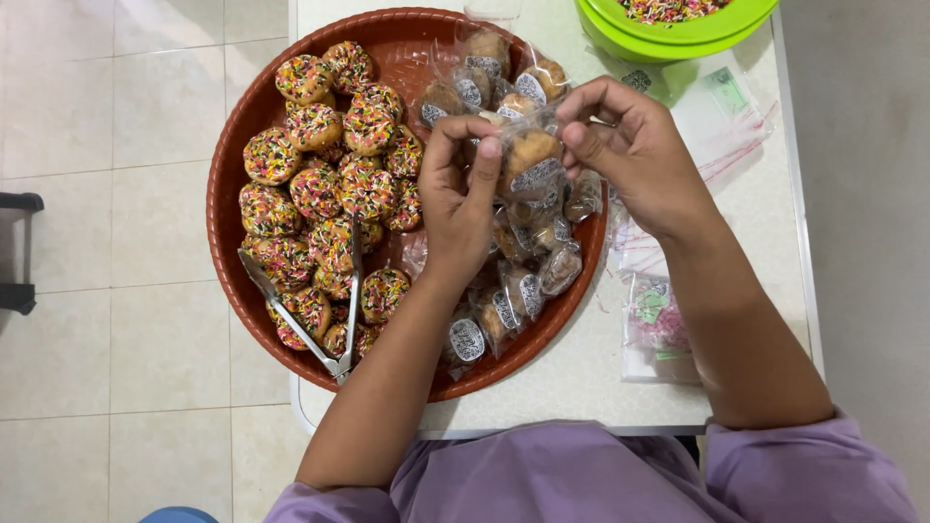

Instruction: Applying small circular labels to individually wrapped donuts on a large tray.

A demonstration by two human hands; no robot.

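Observation:
My left hand (459, 199) and my right hand (635, 155) both grip a clear plastic bag holding a doughnut (530, 160), pinching its top above the round red tray (231, 169). The tray's left half carries several doughnuts with coloured sprinkles (329, 165). Its right half is piled with several bagged doughnuts (528, 286), each with a round label. Metal tongs (334, 315) lie on the sprinkled doughnuts near my left forearm.
The tray overhangs the left edge of a white table (572, 378). A green bowl of sprinkles (678, 24) stands at the back right. Empty clear bags (722, 111) and a packet of bags (659, 329) lie right of the tray. Tiled floor lies left.

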